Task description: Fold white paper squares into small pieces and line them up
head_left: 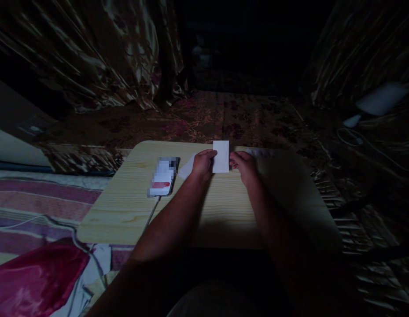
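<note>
Paper, white and rectangular, catches the light in the left hand of a person seated at a pale wood-grain surface in a darkened room, as seen in the head view. It is held over the far half of the surface, near the middle. The left grip is closed on it, thumb lying over its left edge. The right hand sits just beside the opposite edge, fingers curled in a narrow grip; from here I cannot tell whether they touch it. A second white sheet shows at the left hand's outer side, partly hidden by it. Farther left lies a phone, its screen lit and blurred over, a white cable running from its near end. Small pale objects, too dim to name, line the far edge beyond the right hand. Striped bedding and a glossy magenta cloth fill the left side; heavy patterned curtains hang behind.
</note>
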